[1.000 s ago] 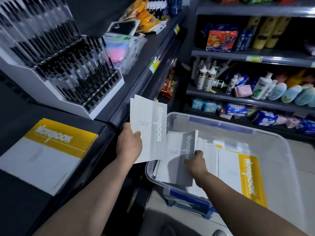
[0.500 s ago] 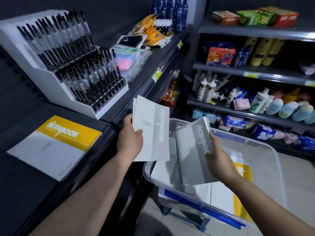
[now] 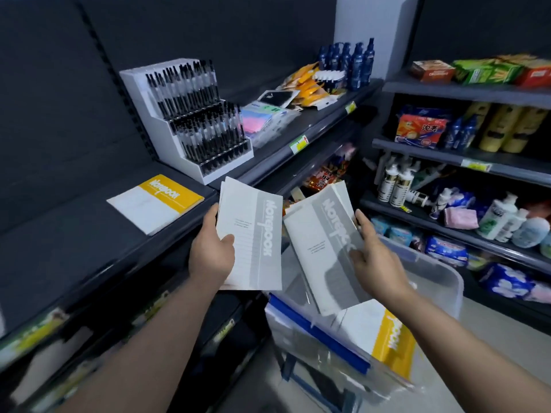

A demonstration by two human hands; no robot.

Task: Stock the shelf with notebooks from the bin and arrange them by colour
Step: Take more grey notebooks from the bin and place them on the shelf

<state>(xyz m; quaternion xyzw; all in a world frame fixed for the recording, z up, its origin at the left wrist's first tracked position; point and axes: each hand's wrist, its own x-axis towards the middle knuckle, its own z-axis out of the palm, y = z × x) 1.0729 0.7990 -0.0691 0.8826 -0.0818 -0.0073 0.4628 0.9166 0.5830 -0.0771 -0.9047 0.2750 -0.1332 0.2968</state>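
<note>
Grey notebook (image 3: 253, 234) upright in left hand (image 3: 210, 254), second notebook (image 3: 325, 248) left-tilted in right hand (image 3: 377, 263)

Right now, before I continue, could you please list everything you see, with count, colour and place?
shelf: one, dark grey, left
yellow notebook: one seen, yellow-white, flat on shelf
pen stand: one, white, black pens, behind yellow notebook
blue bottles: several, dark blue, shelf's far end
toiletries: many, mixed, right shelves
bin: one, clear, blue trim, low right
bin notebook: one seen, yellow-white, inside bin
grey stack: few notebooks, grey-white, centre
grey notebook: at least one, grey-white, above bin
left hand: one, bare, grips grey stack
right hand: one, bare, grips grey notebook
</note>
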